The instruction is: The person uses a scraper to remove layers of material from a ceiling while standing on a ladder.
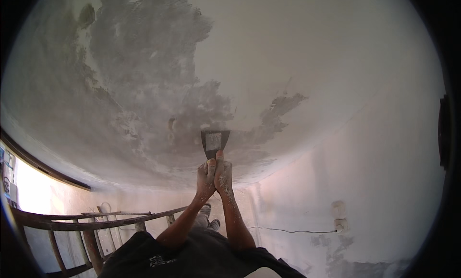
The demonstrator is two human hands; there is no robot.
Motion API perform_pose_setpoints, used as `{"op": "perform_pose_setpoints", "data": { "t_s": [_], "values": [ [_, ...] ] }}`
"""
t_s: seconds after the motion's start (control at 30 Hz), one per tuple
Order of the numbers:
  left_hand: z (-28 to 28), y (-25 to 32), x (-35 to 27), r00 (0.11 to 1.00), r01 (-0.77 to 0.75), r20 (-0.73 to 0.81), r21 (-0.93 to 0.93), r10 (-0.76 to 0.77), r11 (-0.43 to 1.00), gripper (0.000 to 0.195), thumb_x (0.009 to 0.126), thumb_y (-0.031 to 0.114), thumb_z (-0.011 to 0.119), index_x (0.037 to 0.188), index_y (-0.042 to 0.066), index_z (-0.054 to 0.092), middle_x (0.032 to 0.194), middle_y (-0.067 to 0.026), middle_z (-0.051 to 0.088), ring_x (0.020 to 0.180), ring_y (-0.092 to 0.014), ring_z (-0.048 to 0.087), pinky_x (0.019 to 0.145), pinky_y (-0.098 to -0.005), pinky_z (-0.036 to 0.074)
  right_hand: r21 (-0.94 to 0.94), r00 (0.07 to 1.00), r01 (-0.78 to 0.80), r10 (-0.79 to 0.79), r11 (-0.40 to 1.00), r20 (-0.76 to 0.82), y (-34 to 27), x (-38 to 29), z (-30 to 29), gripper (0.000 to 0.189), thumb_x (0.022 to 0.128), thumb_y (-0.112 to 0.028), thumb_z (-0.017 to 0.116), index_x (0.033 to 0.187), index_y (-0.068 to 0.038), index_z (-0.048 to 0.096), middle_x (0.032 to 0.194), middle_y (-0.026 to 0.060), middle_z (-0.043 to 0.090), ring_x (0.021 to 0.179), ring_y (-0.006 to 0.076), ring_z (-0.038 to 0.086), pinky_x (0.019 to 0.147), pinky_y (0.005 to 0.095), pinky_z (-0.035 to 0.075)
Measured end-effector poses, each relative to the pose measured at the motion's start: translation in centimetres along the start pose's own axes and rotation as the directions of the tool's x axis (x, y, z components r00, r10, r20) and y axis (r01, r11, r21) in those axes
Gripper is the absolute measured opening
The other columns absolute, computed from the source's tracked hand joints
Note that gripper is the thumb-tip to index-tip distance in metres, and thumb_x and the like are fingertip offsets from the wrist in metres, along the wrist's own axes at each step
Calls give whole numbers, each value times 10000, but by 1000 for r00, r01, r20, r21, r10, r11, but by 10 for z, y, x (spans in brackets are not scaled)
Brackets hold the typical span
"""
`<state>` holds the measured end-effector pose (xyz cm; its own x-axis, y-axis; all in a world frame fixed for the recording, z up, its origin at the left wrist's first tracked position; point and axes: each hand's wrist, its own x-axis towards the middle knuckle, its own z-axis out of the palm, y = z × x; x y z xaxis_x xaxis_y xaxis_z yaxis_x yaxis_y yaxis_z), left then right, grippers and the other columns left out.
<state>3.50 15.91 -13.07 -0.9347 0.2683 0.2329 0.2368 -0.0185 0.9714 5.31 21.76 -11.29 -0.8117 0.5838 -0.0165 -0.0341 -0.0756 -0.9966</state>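
Observation:
A wide-bladed scraper (213, 142) is held up with its blade edge against a plaster surface (144, 83). My left hand (206, 178) and my right hand (223, 174) are pressed together around its handle, which they mostly hide. The right thumb reaches up towards the blade, and white dust and flakes cover both hands and the right forearm. Around the blade the surface is a patchwork: rough grey bare areas lie mainly to the left, smooth pale coating (281, 40) to the upper right. A smaller grey patch (282, 110) shows right of the blade.
A ladder (93, 245) stands at the lower left, near a bright opening (36, 184). Below my hands are my feet (210, 218). On the right wall (378, 191), a cable (291, 231) runs to a socket (341, 225).

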Motion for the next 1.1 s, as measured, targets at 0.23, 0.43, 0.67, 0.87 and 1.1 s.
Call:
{"op": "perform_pose_setpoints", "data": {
  "t_s": [0.23, 0.43, 0.67, 0.87, 1.1],
  "values": [
    [-2, -2, 21, 992, -118, 47, 90, 114, 989, 464, 925, 363, 368, 700, -38, 434, 583, -110, 439, 622, -115, 407, 542, -330, 374, 15, 1000, 14, -15, 1000, 16, -14, 17, 1, 547, 921, -364, 374, 617, 65, 527, 481, 72, 469, 501, 126, 445, 472, 333, 365],
    [3, 2, 27, 992, -124, 30, 21, 123, 992, 450, 921, 342, 379, 691, -38, 455, 588, -128, 474, 575, -172, 435, 551, -360, 376, -124, 988, 158, -157, 980, 18, -13, 27, -2, 472, 905, -318, 414, 638, 55, 528, 516, 102, 513, 518, 140, 458, 494, 340, 376],
    [-13, 6, 35, 968, 99, 251, -267, -30, 959, 449, 893, 396, 440, 685, 0, 476, 556, -72, 469, 503, -172, 459, 465, -313, 352, 121, 854, 510, -518, 852, 48, -42, 29, -71, 469, 890, -335, 377, 751, 19, 652, 750, 134, 655, 756, 222, 608, 772, 353, 459],
    [-20, 12, 55, 962, -179, 119, -399, 244, 899, 544, 859, 546, 413, 636, 50, 406, 464, 8, 372, 344, -67, 340, 303, -220, 229, -732, 248, 577, -932, 361, -264, -144, 42, -319, 372, 852, -184, 379, 556, -48, 558, 610, 89, 618, 582, 176, 568, 793, 339, 375],
    [-19, -4, 42, 986, -161, -22, -342, 163, 926, 580, 843, 580, 400, 617, 45, 399, 442, 9, 372, 325, -69, 346, 291, -217, 235, -918, 155, 199, -913, -344, 376, -119, 53, -379, 411, 894, -312, 482, 564, -72, 428, 484, 26, 362, 393, 168, 361, 375, 286, 286]
  ]
}}
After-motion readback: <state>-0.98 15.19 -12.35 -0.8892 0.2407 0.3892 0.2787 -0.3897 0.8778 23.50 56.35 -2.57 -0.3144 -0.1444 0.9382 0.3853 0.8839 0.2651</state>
